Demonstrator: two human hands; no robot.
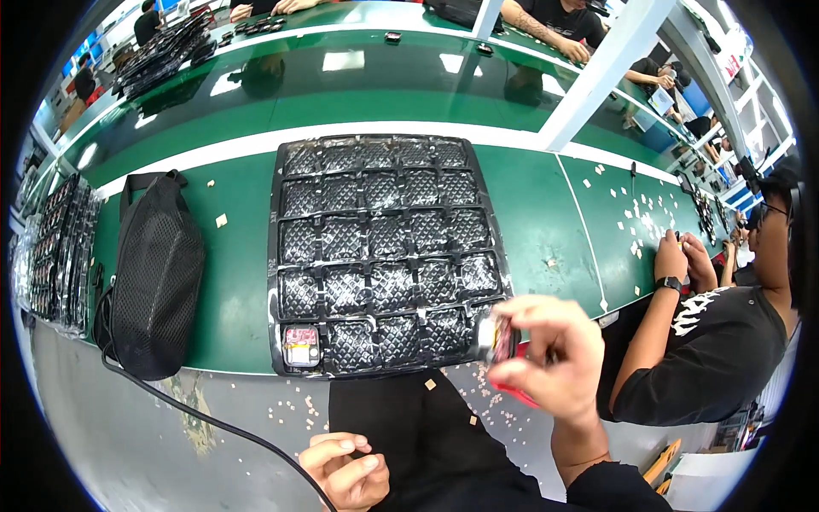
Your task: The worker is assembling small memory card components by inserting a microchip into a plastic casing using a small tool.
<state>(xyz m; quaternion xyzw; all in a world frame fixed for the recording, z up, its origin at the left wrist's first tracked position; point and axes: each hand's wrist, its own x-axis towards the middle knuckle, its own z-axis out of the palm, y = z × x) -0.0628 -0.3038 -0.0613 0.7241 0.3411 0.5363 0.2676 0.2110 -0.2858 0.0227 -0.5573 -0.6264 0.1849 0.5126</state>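
Observation:
A black plastic tray (388,235) with rows of square, diamond-textured pockets lies on the green table in front of me. In its near left pocket sits a small square electronic module (301,347), its circuit board red and white. My right hand (554,354) pinches a similar dark-cased module (496,339) between thumb and fingers, at the tray's near right corner. That module is blurred, and whether it touches the pocket I cannot tell. My left hand (345,474) rests low before my lap, fingers loosely curled and apart, with nothing in it.
Left of the tray stands a black mesh bag (160,273), with a black cable (213,422) running toward my left hand. Stacked trays (60,256) are at the far left. A co-worker (708,341) sits at right near scattered pale scraps (644,209). A white post (601,77) rises behind.

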